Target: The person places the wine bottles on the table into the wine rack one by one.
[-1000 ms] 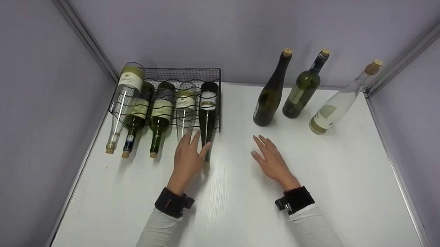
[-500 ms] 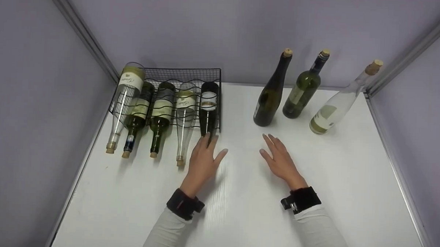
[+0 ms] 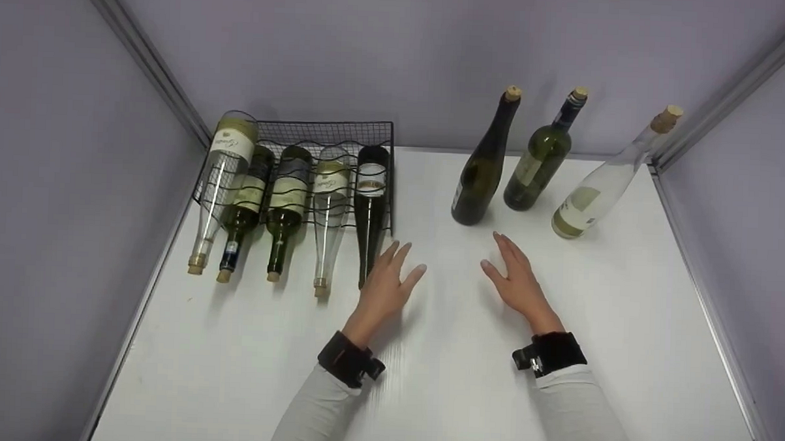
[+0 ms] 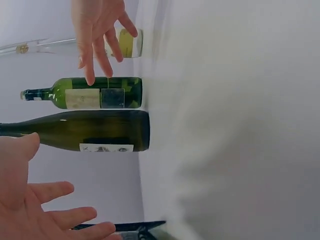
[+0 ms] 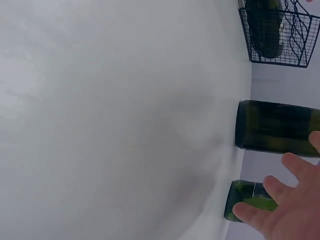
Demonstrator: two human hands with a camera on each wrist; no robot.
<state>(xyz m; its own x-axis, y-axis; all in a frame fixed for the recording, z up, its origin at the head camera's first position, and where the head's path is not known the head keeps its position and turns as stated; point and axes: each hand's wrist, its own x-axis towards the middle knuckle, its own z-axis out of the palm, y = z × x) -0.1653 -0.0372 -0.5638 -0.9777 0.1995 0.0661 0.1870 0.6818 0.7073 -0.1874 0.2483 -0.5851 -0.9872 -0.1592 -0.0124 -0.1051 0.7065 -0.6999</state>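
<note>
My left hand (image 3: 385, 287) hovers with fingers spread, overlapping the neck end of the dark wine bottle (image 3: 370, 220) at the right end of the wire rack; it holds nothing. My right hand (image 3: 519, 284), fingers extended and thumb apart, is over the table in front of the standing bottles and also holds nothing. Nearest to it stand a tall dark brown bottle (image 3: 477, 184) and a green bottle (image 3: 537, 167), both corked. A clear bottle (image 3: 596, 198) with a cork stands farther right. In the left wrist view the right hand (image 4: 102, 37) overlaps the green bottle (image 4: 100, 93).
The black wire rack (image 3: 392, 181) stands at the back left, with several corked bottles lying in it, necks toward me, including a clear bottle (image 3: 329, 231) and a green bottle (image 3: 287, 210). Grey panels (image 3: 437, 65) enclose the white table (image 3: 439, 379) behind and at both sides.
My left hand has moved right, from over the clear bottle's neck past the dark bottle's neck in the rack. The right hand has shifted right and slightly farther forward. The bottles have stayed put.
</note>
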